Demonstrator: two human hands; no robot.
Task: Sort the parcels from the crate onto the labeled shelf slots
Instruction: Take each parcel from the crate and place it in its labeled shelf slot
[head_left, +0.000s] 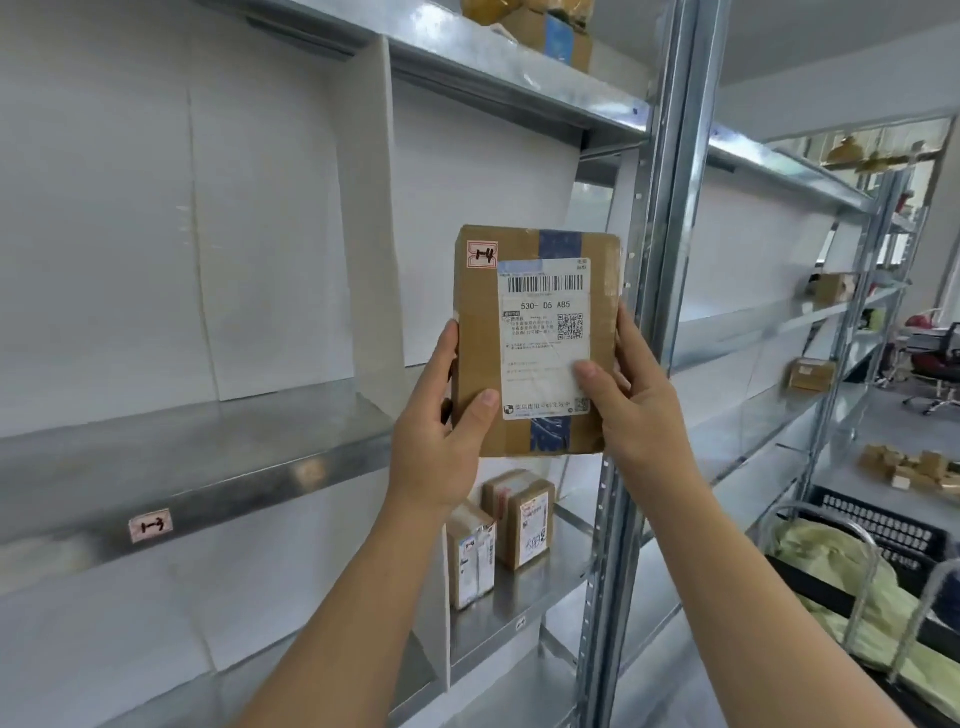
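Note:
I hold a flat brown cardboard parcel (480, 343) upright in front of the shelves, its white shipping label facing me and a small red-framed tag reading 1-4 in its top left corner. My left hand (441, 431) grips its lower left edge, thumb across the front. My right hand (631, 395) grips its right edge, thumb pressed on the label. The metal shelf (218, 467) to the left carries a slot tag 1-3 (150, 526). Two small parcels (498, 535) stand on the lower shelf below the held one.
A steel upright post (639, 332) rises just right of the parcel. A white divider panel (371, 218) splits the slots. A black crate (878, 540) with a yellow-green bag sits at the lower right. More boxes lie on far shelves and above.

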